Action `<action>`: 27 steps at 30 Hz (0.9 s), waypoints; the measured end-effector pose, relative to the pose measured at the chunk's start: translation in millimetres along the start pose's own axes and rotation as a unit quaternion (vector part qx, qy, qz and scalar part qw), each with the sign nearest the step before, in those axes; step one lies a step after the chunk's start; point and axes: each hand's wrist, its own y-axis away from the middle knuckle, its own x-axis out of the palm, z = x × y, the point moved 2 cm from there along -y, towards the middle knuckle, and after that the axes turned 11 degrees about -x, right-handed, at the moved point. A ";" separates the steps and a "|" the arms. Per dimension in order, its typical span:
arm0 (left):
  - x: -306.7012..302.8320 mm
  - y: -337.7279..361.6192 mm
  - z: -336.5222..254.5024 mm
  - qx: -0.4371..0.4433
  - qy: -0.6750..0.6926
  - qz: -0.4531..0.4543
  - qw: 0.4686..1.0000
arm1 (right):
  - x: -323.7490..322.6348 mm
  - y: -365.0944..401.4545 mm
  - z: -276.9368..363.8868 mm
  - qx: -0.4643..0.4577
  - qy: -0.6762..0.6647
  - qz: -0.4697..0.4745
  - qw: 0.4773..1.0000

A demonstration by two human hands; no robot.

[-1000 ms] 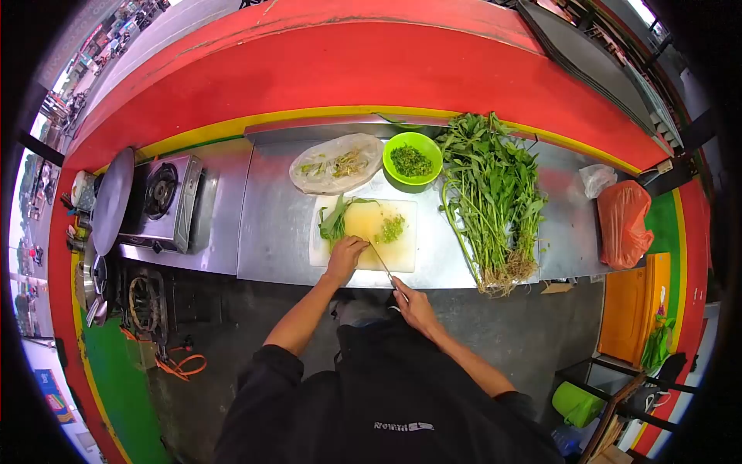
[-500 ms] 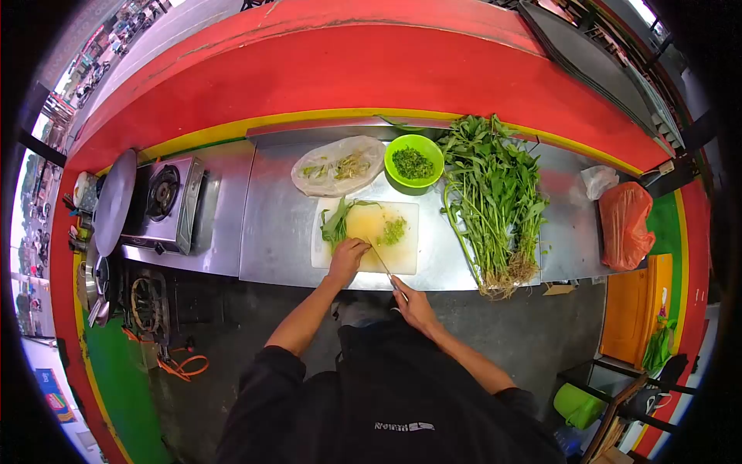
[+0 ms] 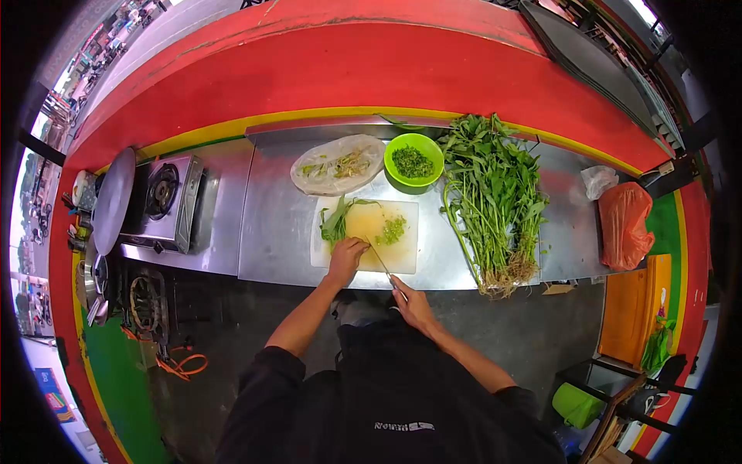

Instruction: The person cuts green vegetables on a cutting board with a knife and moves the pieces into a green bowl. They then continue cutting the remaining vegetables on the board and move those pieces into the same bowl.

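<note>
A white cutting board [image 3: 407,259] with a yellowed middle lies near the counter's front edge. On its left part my left hand [image 3: 348,259] is closed over the stem end of some leafy greens [image 3: 334,223], whose leaves point away from me. My right hand [image 3: 414,306] grips a knife [image 3: 381,261] by its handle. The blade slants across the board, its tip close to my left fingertips. To the right of the tip lies a small heap of chopped green stems [image 3: 393,229]. Behind the board stands a lime-green bowl [image 3: 391,172] holding finely chopped greens.
A clear plastic bag [image 3: 305,178] with trimmings lies behind the board. At right rests a large bunch of rooted greens [image 3: 495,201], then a red plastic bag [image 3: 624,224]. A gas stove [image 3: 162,197] and a large round lid [image 3: 116,203] stand left. A red wall [image 3: 348,73] backs the counter.
Hardly anything differs. Both hands and the knife stay in nearly the same place, and the chopped heap looks about the same.
</note>
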 end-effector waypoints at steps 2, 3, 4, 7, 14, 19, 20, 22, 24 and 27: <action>-1.5 -1.1 -0.6 0.006 -0.009 -0.008 1.000 | -5.1 -3.8 9.5 0.116 0.032 0.080 0.990; -2.1 -2.7 -1.1 -0.001 -0.005 0.002 1.000 | -3.7 -5.9 9.1 0.064 0.048 0.059 0.995; -3.6 -3.0 -2.2 0.000 -0.004 0.003 1.000 | -3.0 -6.5 6.7 0.065 0.048 0.058 0.995; -5.2 -2.0 -4.7 -0.010 0.001 0.015 1.000 | -2.2 -13.1 6.4 0.067 0.030 0.057 0.996; -2.3 2.7 2.4 -0.001 0.011 0.012 1.000 | -2.8 -3.8 6.1 0.055 0.005 0.035 0.998; -3.2 2.1 0.5 0.006 0.000 0.008 1.000 | -9.0 -11.6 21.1 0.094 0.018 0.056 0.994; -4.3 0.8 -0.7 0.007 0.001 0.009 1.000 | -10.5 -17.1 23.1 0.140 0.010 0.092 0.986; -5.1 0.9 -2.6 -0.002 -0.009 0.017 1.000 | -6.7 -15.8 16.9 0.187 0.003 0.129 0.974; -4.8 2.7 -3.8 0.000 -0.012 0.007 1.000 | 0.9 -18.1 10.3 0.111 0.020 0.084 0.990; -3.5 1.0 0.8 -0.009 0.030 0.016 0.999 | 2.4 -12.0 3.9 0.096 0.007 0.071 0.993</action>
